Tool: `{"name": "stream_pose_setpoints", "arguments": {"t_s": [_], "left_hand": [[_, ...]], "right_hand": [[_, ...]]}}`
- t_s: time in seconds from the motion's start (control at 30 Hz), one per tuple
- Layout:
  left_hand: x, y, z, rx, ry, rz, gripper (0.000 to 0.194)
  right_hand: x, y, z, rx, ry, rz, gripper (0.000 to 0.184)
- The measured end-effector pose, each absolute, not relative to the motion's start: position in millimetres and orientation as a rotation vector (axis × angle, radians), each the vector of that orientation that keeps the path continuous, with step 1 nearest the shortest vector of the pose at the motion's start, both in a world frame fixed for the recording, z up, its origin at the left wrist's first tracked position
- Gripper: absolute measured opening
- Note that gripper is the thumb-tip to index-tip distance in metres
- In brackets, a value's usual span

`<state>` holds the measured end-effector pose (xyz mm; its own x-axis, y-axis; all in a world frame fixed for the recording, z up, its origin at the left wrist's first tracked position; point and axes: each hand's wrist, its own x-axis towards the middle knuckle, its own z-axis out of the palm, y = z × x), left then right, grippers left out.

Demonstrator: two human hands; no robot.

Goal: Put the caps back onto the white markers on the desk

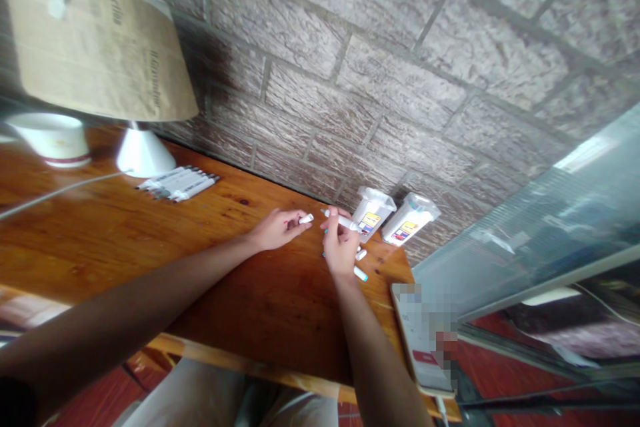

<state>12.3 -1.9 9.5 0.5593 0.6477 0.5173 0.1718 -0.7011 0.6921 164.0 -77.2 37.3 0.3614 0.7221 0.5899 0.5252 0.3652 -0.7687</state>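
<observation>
Between the thumb and fingers of my left hand [277, 230] is a small white marker cap [306, 219] with a touch of red by it. My right hand [341, 250] grips an uncapped white marker [343, 219], its tip pointing left toward the cap; a gap separates the two. Just beyond and beside my right hand, a few more markers lie on the wooden table [240, 300], partly hidden by it. One white marker [361, 273] with a blue end shows to its right.
Two clear plastic boxes with labels, one nearer [373, 213] and one farther right [410, 219], stand against the brick wall. Several markers [179, 183] lie in a row by the lamp [143, 150]. A white cup [53, 140] stands far left. A phone [425, 340] lies at the right edge.
</observation>
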Motion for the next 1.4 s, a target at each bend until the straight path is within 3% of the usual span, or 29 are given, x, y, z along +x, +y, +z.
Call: {"name": "stream_pose_setpoints", "arguments": {"t_s": [0.53,0.73,1.1,1.4], "left_hand": [[12.2,-0.3,8.3,2.228,0.625,1.067,0.028],[12.5,0.6,5.4,2.236,0.616,1.038,0.029],[11.9,0.1,6.8,2.293,0.612,0.969,0.031],[12.8,-2.4,8.7,2.300,0.616,0.976,0.035]], "right_hand": [[162.4,-73.5,33.2,-1.232,-1.299,0.167,0.034],[164.1,-75.4,36.8,-1.251,-1.175,0.255,0.042],[159.5,-78.9,37.4,-1.329,-1.402,0.156,0.040],[162.8,-76.2,36.4,-1.237,-1.252,0.191,0.038]]}}
